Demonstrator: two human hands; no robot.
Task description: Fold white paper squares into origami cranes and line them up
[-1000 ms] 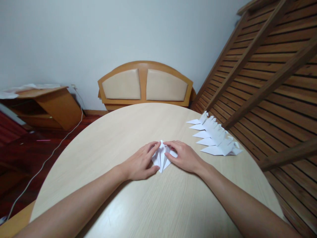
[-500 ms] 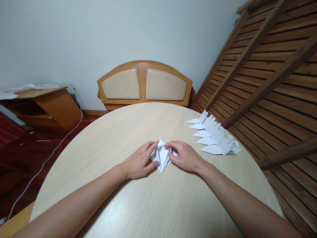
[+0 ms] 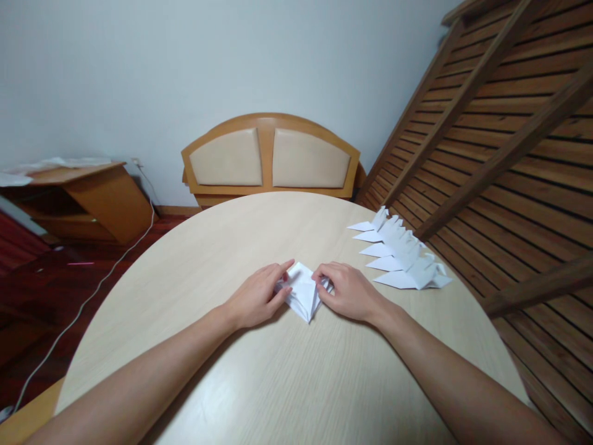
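Observation:
A small white folded paper lies on the round table between my hands, its point towards me and its layers creased and partly spread. On its left side is my left hand, with thumb and a bent finger closed about the left flap and the index finger raised off the paper. The right flap is pinched between the thumb and curled fingers of my right hand. Part of the paper's left and right corners is hidden by my fingers.
Several white paper cranes stand in a row at the table's right edge. The round table has a pale wood top. Behind it stands a padded headboard. A slatted wooden frame leans at the right, and a cabinet is at left.
The paper's lower point has shifted slightly right and its upper layer is spread differently. My left hand has moved a little left, its index finger lifting. My right hand has barely moved.

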